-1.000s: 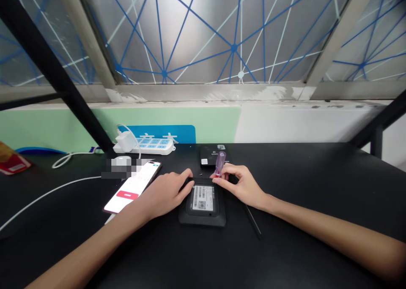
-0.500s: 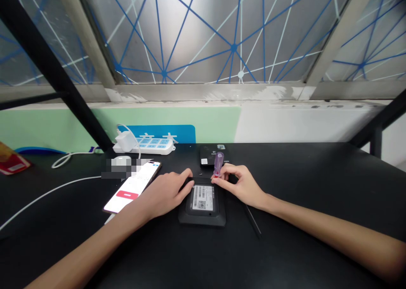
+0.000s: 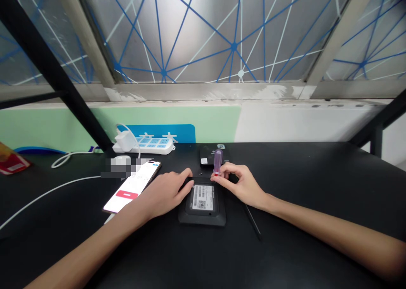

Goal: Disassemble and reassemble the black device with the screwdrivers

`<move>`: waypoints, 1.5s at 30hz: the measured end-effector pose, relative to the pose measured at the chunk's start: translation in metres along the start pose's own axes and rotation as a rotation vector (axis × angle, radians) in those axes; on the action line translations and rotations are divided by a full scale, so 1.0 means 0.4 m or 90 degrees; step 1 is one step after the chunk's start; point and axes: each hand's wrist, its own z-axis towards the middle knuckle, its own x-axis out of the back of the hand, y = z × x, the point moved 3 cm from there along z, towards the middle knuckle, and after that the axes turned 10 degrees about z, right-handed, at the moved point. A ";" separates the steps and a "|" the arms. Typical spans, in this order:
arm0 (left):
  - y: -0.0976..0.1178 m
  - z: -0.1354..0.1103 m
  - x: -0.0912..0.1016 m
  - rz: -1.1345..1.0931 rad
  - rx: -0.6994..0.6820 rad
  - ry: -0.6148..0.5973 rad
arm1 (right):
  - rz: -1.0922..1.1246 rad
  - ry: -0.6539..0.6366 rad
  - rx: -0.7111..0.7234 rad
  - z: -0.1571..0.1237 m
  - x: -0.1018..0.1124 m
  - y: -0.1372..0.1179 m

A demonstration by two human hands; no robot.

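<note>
A black device with a white barcode label (image 3: 203, 197) lies flat on the dark table, label side up. My left hand (image 3: 169, 192) grips its far left corner, thumb and fingertips against the edge. Near the far right corner, my right hand (image 3: 239, 182) pinches a small screwdriver (image 3: 218, 161) low on its purple see-through handle. The screwdriver stands almost upright, handle up; its tip is hard to make out. A tiny dark piece (image 3: 200, 173) rests just beyond the device. Beside my right wrist lies a thin black rod (image 3: 253, 222), partly under the hand.
Behind the screwdriver sits a flat black box (image 3: 207, 155). To the left are a lit phone (image 3: 133, 190), a white power strip (image 3: 157, 146) with a charger (image 3: 126, 141), white cables and a red packet (image 3: 14, 162). Black metal bars (image 3: 57, 75) slant up at the table's sides.
The screwdriver handle has shifted slightly left and up, and my right fingers have adjusted a little around it. My left hand and the device stay in place.
</note>
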 end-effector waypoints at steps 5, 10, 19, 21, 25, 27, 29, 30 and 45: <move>0.000 0.002 -0.001 -0.002 0.000 0.000 | -0.016 -0.005 0.025 0.001 -0.001 -0.002; 0.001 0.002 0.001 -0.005 0.001 0.004 | -0.015 -0.008 0.026 0.003 -0.002 0.002; 0.002 0.000 0.001 0.004 -0.005 0.012 | -0.011 -0.031 0.027 0.000 -0.003 -0.003; 0.001 0.000 0.000 0.006 -0.006 0.014 | -0.019 -0.026 0.028 0.001 -0.004 -0.005; 0.002 0.001 0.000 0.004 -0.005 0.015 | -0.016 -0.015 0.014 0.004 -0.005 -0.003; 0.004 0.001 0.002 0.003 -0.004 0.016 | -0.007 -0.010 0.003 0.005 -0.005 -0.001; 0.004 0.001 0.003 0.003 -0.002 0.013 | 0.008 -0.002 -0.010 0.005 -0.004 0.001; 0.004 0.000 0.004 0.004 0.000 0.009 | 0.016 0.003 -0.016 0.006 -0.004 0.001; 0.006 0.001 0.005 0.009 -0.001 0.005 | 0.011 -0.007 -0.002 0.003 -0.002 -0.005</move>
